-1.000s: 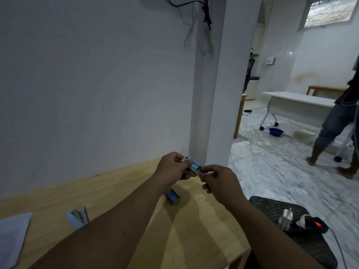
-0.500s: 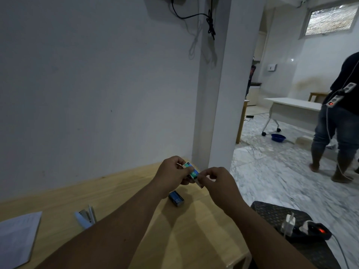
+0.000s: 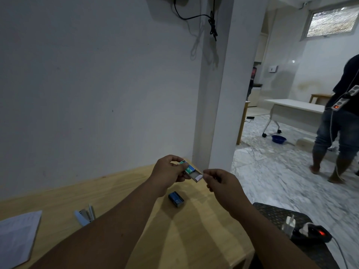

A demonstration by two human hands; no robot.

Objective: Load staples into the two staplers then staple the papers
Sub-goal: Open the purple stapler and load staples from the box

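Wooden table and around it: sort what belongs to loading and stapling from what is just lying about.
Belongs to the job:
- staple box, tray slid partly out, held by the left hand; right hand at the tray end
- blue staple box on the table
- light blue stapler
- papers

Just lying about:
- power strip with plugged charger
- blue basin on the floor

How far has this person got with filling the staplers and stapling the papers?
Early on. The left hand grips a small green-and-blue staple box with its inner tray slid out beside the right hand. The light blue stapler lies open on the wooden table, apparently unloaded; the white papers are untouched.
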